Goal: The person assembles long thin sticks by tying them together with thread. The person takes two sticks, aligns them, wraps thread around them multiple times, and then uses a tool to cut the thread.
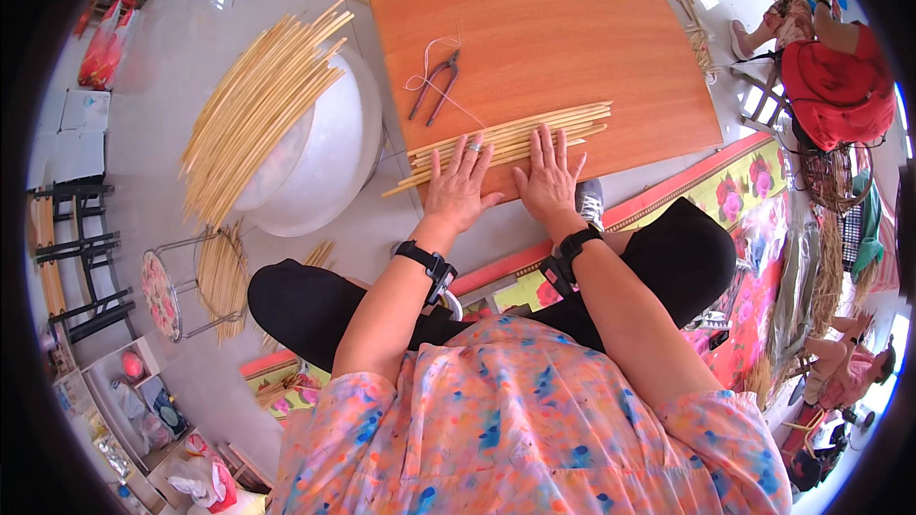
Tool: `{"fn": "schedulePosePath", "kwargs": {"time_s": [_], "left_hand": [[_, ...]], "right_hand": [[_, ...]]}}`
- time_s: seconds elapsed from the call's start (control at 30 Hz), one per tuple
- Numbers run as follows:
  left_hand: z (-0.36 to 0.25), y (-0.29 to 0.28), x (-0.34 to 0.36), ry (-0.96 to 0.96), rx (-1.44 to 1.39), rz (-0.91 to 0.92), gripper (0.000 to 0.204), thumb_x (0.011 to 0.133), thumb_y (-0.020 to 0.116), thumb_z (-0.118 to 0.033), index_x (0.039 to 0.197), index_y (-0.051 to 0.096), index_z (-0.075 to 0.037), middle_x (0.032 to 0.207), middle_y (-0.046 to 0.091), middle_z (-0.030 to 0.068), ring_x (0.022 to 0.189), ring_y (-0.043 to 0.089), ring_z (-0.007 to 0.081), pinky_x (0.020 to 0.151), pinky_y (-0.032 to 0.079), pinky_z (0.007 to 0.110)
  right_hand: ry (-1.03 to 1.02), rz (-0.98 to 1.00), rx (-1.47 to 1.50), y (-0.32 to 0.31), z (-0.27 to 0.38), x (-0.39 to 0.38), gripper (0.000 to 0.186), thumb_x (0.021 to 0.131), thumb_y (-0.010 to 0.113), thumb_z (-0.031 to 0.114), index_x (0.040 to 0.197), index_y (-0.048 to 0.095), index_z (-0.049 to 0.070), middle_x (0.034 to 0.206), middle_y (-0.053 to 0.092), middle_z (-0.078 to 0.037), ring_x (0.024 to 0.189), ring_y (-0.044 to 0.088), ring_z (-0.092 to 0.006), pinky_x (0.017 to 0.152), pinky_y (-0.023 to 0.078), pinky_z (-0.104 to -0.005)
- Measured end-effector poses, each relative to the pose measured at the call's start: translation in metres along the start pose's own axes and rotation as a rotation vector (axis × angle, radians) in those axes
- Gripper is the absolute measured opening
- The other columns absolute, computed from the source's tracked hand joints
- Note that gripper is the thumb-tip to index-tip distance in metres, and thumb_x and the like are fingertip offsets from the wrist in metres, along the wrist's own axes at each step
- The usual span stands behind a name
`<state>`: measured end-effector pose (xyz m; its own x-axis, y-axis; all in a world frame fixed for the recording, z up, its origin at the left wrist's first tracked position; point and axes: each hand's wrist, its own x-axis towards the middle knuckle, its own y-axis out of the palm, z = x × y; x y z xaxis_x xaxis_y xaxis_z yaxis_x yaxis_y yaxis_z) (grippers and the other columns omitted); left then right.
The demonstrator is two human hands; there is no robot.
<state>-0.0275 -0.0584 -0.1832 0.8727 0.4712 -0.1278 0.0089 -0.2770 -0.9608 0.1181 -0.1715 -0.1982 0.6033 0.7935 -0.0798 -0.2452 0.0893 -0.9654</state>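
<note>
Several pale straw stalks (592, 114) lie side by side along the near edge of an orange wooden board (572, 19). Flat on them rests my left hand (460, 186), its fingers spread and a ring on one finger. My right hand (551, 176) presses down beside it, fingers also stretched out over the stalks. Neither hand grasps anything. Beyond my left hand lie pliers (435, 86) with dark red handles. A thin white thread (420, 76) loops around them and runs toward the stalks.
On the left, a big bundle of stalks (258, 114) lies across a round whitish basin (334, 157). A stool (160, 294) with a flowered seat lies tipped nearby. More stalks (221, 277) are on the floor. Two other people sit at the right, one in red (840, 86).
</note>
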Motion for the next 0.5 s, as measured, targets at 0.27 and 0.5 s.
{"fn": "schedulePosePath", "kwargs": {"time_s": [0.27,0.5], "left_hand": [[0.008,-0.003,0.000,-0.038,-0.028,-0.126,0.079,0.086,0.063,-0.049,0.150,0.032,-0.014,0.160,0.020,0.0042,0.147,0.018,0.0256,0.115,0.016,0.060],[0.034,-0.025,0.041,-0.056,-0.163,-0.380,0.035,0.081,0.072,-0.020,0.112,0.063,-0.008,0.132,0.053,0.0118,0.122,0.051,0.0306,0.096,0.043,0.050]], "right_hand": [[-0.005,-0.109,0.054,-0.006,-0.001,0.001,0.067,0.091,0.057,0.035,0.148,0.031,0.010,0.158,0.024,-0.005,0.147,0.016,-0.0304,0.110,0.008,-0.0699],[-0.109,-0.049,0.051,-0.008,0.011,0.010,0.062,0.092,0.056,0.028,0.147,0.034,0.011,0.158,0.025,-0.003,0.148,0.016,-0.0263,0.112,0.007,-0.0668]]}}
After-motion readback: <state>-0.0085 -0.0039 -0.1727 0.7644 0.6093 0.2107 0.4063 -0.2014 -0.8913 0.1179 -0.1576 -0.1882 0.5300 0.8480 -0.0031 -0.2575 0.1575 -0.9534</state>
